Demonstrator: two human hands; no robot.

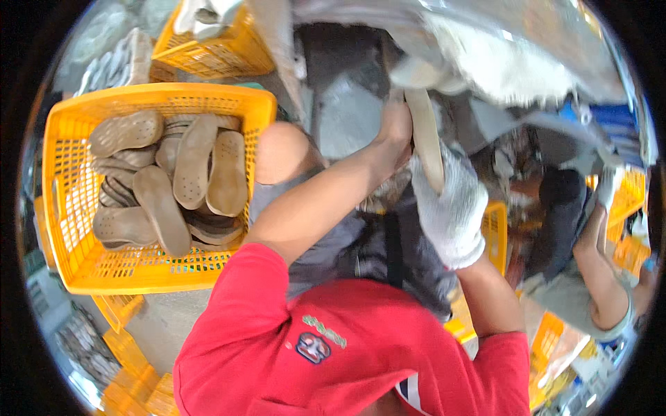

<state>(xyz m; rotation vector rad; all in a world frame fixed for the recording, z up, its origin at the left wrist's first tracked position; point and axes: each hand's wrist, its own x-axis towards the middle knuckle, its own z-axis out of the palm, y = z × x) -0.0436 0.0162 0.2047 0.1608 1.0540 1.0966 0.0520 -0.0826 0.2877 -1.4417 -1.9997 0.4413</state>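
A beige shoe sole [426,139] stands nearly upright before me, seen mostly edge-on. My right hand [451,211], in a white knitted glove, is closed around its lower end. Bare, my left hand [397,123] is beside the sole's upper end. Its fingers are hidden and blurred, so whether they grip the sole does not show. Just beyond the sole's top is a pale rounded part [423,73], smeared and hard to make out. To my left, a yellow plastic basket [139,281] holds several brown soles [191,163], some dotted with small holes.
Another yellow crate [215,59] with white items stands at the far left. Ahead is a dusty, whitish machine or covering [506,69]. On the right a co-worker's arm [596,277] reaches forward, ending in a white glove. More yellow crates [132,367] sit at the lower left.
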